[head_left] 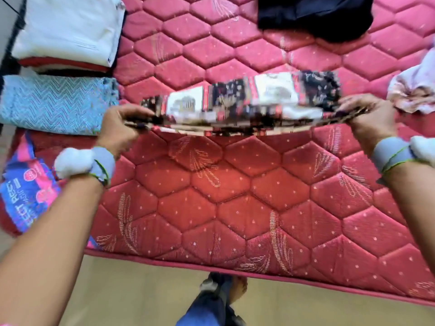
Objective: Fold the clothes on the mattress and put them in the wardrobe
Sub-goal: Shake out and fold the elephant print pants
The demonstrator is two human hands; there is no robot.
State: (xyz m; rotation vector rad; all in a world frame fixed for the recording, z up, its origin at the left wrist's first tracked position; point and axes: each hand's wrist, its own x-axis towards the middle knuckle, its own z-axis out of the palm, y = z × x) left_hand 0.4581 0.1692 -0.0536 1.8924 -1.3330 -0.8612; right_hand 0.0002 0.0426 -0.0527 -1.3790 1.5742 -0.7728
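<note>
A patterned cloth (247, 102) in black, white and red is stretched flat just above the red quilted mattress (235, 196). My left hand (120, 130) grips its left end and my right hand (369, 121) grips its right end, fingers curled over the edge. The cloth is blurred. A black garment (315, 15) lies at the far edge of the mattress. A crumpled pale pink garment (414, 88) sits at the right edge, just beyond my right hand.
On the left a white folded item (68, 29) rests above a blue zigzag-patterned one (54, 104). A blue and pink printed label (26, 184) hangs at the mattress's left corner. The beige floor (141, 290) and my legs (211, 302) show below the near edge.
</note>
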